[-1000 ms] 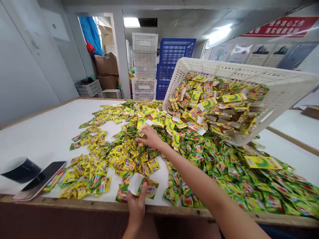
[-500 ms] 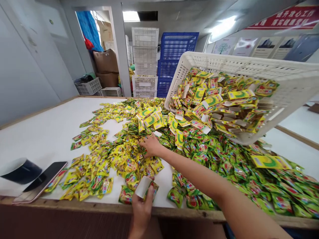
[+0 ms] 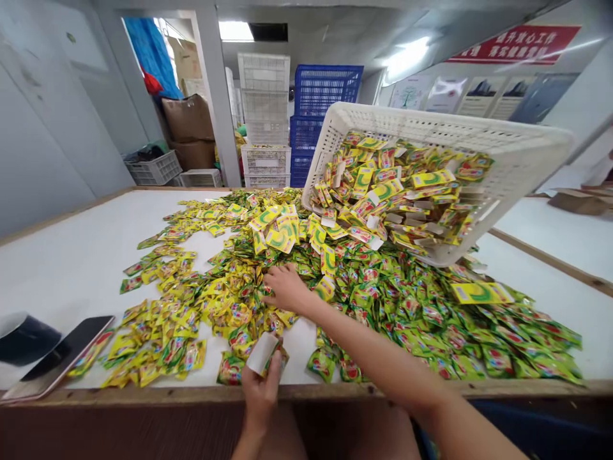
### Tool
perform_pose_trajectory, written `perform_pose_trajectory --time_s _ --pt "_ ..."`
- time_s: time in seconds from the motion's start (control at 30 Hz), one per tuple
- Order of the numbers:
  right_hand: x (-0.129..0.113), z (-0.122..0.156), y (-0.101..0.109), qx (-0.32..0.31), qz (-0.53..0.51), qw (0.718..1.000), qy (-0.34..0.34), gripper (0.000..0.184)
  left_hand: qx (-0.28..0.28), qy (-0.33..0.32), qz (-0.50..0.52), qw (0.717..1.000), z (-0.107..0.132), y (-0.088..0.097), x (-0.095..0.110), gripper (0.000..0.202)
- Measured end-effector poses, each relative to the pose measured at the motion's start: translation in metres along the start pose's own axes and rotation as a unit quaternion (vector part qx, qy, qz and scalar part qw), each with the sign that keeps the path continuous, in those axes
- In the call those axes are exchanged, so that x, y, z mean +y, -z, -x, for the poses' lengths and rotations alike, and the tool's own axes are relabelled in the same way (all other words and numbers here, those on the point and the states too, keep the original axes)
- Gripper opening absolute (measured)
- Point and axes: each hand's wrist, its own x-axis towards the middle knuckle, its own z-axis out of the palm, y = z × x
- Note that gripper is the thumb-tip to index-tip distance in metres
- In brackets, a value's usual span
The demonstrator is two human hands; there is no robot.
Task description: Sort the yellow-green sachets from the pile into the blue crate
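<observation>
Small carton (image 3: 261, 354) in left hand (image 3: 261, 391); right hand (image 3: 287, 291) at the yellow sachets (image 3: 234, 313)

Head view. Carton sits just above the near edge of the table (image 3: 90, 262), whitish face turned up; whether it touches the tabletop, cannot tell. Left thumb and fingers pinch it from opposite sides. Right hand reaches in over the middle of the heap, fingers bent and slightly parted, tips among the sachets; whether they grip one, cannot tell.

Green sachets (image 3: 460, 342) spread to the right along the near edge. One yellow box (image 3: 481, 293) lies flat on them. White basket (image 3: 522, 150) is tipped toward the person behind the heap; printed boxes (image 3: 387, 190) fill it and spill from its mouth onto the sachets. Far left: phone (image 3: 71, 348), with dark cup (image 3: 29, 344) just beside it. Background: stacked white crates (image 3: 265, 96) next to blue crates (image 3: 326, 91).
</observation>
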Motion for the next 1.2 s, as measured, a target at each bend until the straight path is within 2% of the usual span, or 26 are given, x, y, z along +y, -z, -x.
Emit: perform_pose_trajectory --time_s 0.07,0.17,0.23,0.3,0.4,0.53,0.63,0.73,0.9,1.07,1.13,1.2 --pt "-0.016 -0.021 -0.011 0.024 -0.047 0.998 -0.03 0.058 0.038 -0.009 -0.012 0.999 0.0 0.0 0.003 0.034" --pt "-0.033 -0.036 -0.036 -0.024 -0.079 0.995 -0.053 0.071 0.1 -0.023 -0.026 0.994 -0.001 0.003 0.001 0.036" --pt "-0.039 -0.028 -0.05 -0.054 -0.085 0.994 -0.049 0.067 0.131 -0.028 -0.025 0.991 -0.002 0.007 -0.005 0.037" --pt "-0.04 -0.007 -0.056 -0.06 -0.094 0.993 -0.032 0.055 0.154 -0.022 -0.019 0.988 -0.003 0.011 -0.012 0.038" --pt "-0.034 0.039 -0.05 -0.037 -0.123 0.992 0.008 0.038 0.165 -0.013 -0.006 0.986 -0.003 0.011 -0.016 0.04" --pt "-0.019 0.096 -0.026 -0.023 -0.192 0.98 0.039 0.024 0.14 -0.008 0.013 0.99 -0.004 0.006 -0.009 0.035" --pt "-0.005 0.125 -0.008 -0.001 -0.245 0.969 0.013 0.025 0.129 0.019 0.031 0.991 -0.008 0.004 -0.006 0.039" --pt "0.007 0.14 0.001 0.038 -0.26 0.963 -0.054 0.024 0.121 0.039 0.043 0.991 -0.011 0.005 -0.008 0.042" --pt "0.004 0.132 -0.007 0.046 -0.215 0.968 -0.121 0.016 0.118 0.044 0.078 0.989 -0.012 0.008 -0.014 0.044" --pt "-0.021 0.103 -0.025 0.009 -0.128 0.979 -0.161 0.037 0.084 0.05 0.099 0.99 -0.011 0.009 -0.011 0.04" --pt "-0.024 0.097 -0.028 0.007 -0.161 0.974 -0.159 0.029 0.071 0.064 0.116 0.989 -0.012 0.009 -0.009 0.043" --pt "-0.021 0.098 -0.028 0.02 -0.266 0.95 -0.159 0.019 0.068 0.082 0.133 0.985 -0.012 0.009 -0.006 0.045"
